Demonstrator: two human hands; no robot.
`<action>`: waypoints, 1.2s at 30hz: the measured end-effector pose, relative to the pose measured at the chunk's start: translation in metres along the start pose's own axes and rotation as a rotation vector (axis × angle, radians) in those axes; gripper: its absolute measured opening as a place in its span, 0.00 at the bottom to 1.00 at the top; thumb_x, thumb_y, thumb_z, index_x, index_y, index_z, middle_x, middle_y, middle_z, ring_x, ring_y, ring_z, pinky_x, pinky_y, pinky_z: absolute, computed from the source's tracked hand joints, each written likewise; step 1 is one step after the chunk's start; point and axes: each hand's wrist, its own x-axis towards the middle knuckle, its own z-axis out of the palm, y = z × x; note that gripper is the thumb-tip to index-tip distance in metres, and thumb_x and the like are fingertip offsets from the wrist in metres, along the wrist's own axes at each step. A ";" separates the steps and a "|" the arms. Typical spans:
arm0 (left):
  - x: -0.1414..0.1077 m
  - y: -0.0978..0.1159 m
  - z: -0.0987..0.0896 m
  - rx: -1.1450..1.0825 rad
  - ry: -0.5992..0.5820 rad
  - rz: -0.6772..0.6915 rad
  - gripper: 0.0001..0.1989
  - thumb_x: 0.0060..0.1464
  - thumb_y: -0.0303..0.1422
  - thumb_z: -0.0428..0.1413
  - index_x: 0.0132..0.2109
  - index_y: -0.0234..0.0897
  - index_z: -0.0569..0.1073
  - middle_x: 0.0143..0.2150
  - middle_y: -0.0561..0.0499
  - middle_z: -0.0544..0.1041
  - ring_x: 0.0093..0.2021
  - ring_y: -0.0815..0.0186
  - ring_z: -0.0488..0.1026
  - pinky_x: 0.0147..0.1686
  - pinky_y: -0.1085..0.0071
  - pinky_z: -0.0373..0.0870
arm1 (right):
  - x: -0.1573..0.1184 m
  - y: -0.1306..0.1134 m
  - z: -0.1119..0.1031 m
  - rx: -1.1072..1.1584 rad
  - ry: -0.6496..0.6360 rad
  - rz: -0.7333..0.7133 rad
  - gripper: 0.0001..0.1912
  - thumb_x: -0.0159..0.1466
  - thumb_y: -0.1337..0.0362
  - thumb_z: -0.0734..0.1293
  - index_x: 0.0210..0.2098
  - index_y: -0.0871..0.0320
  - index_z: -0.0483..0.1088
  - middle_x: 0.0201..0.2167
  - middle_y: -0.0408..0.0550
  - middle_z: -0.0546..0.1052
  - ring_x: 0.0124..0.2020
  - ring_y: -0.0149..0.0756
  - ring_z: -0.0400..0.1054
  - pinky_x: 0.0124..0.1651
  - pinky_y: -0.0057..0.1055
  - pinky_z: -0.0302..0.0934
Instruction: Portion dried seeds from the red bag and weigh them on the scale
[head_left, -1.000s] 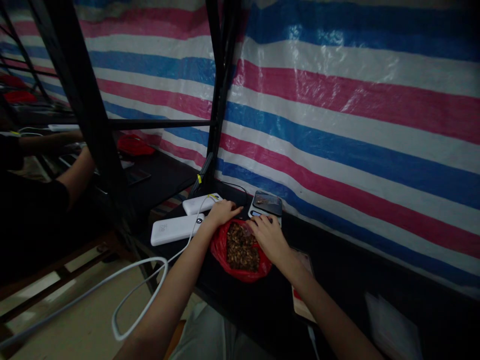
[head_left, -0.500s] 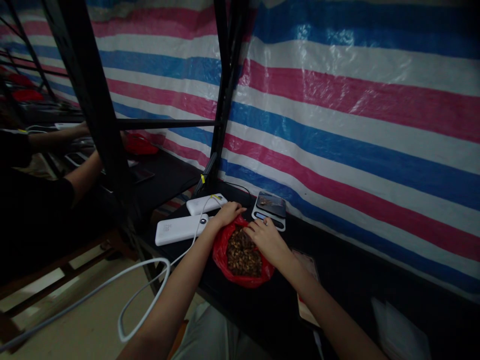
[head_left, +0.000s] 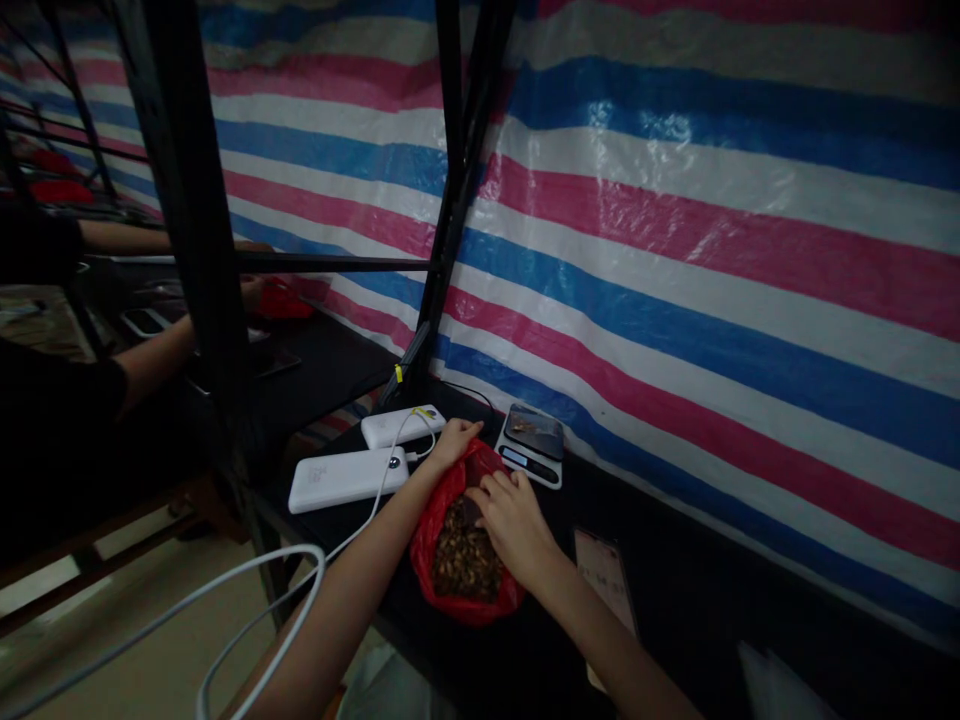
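Red plastic bag (head_left: 429, 562) lies on the black table (head_left: 675, 570), its mouth just beside the digital kitchen scale (head_left: 531, 472). Bulk of the brown nut pieces (head_left: 459, 565) sits in the bag; only a few lie on the scale's dark platform. So far, a small share is out and most remains bagged. My left hand (head_left: 456, 442) rests at the bag's upper edge, fingers lightly curved; I cannot tell if they grip the plastic. My right hand (head_left: 514, 525) is curled at the bag's mouth, fingertips down among the pieces; whether they hold any is hidden. Two white power banks (head_left: 345, 480) lie left of the bag, a phone (head_left: 604, 578) right.
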 end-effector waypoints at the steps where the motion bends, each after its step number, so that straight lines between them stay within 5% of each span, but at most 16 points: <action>1: 0.001 -0.001 0.001 -0.012 0.014 -0.007 0.26 0.40 0.53 0.50 0.14 0.37 0.53 0.13 0.60 0.48 0.17 0.76 0.45 0.20 0.73 0.42 | -0.002 -0.001 0.000 0.030 0.005 0.022 0.14 0.57 0.66 0.65 0.43 0.55 0.66 0.37 0.47 0.71 0.42 0.40 0.60 0.41 0.37 0.46; 14: 0.004 -0.003 -0.003 -0.096 0.105 -0.109 0.22 0.41 0.47 0.51 0.14 0.37 0.54 0.12 0.60 0.51 0.16 0.76 0.47 0.20 0.74 0.45 | -0.008 -0.006 0.006 0.377 0.014 0.161 0.13 0.58 0.62 0.65 0.44 0.49 0.66 0.39 0.41 0.73 0.44 0.34 0.62 0.43 0.33 0.44; 25: 0.007 -0.008 -0.001 -0.069 0.127 -0.062 0.22 0.42 0.48 0.50 0.14 0.37 0.55 0.12 0.60 0.51 0.16 0.75 0.48 0.20 0.75 0.46 | -0.012 -0.003 0.006 0.597 0.030 0.257 0.17 0.51 0.64 0.70 0.40 0.46 0.69 0.38 0.38 0.74 0.41 0.35 0.65 0.43 0.33 0.47; 36: 0.010 0.000 0.042 0.201 0.156 0.102 0.21 0.51 0.41 0.47 0.16 0.35 0.59 0.14 0.56 0.56 0.19 0.72 0.56 0.23 0.75 0.49 | -0.037 0.045 0.011 0.908 0.259 0.456 0.18 0.46 0.64 0.71 0.39 0.52 0.73 0.39 0.46 0.75 0.43 0.43 0.66 0.48 0.38 0.54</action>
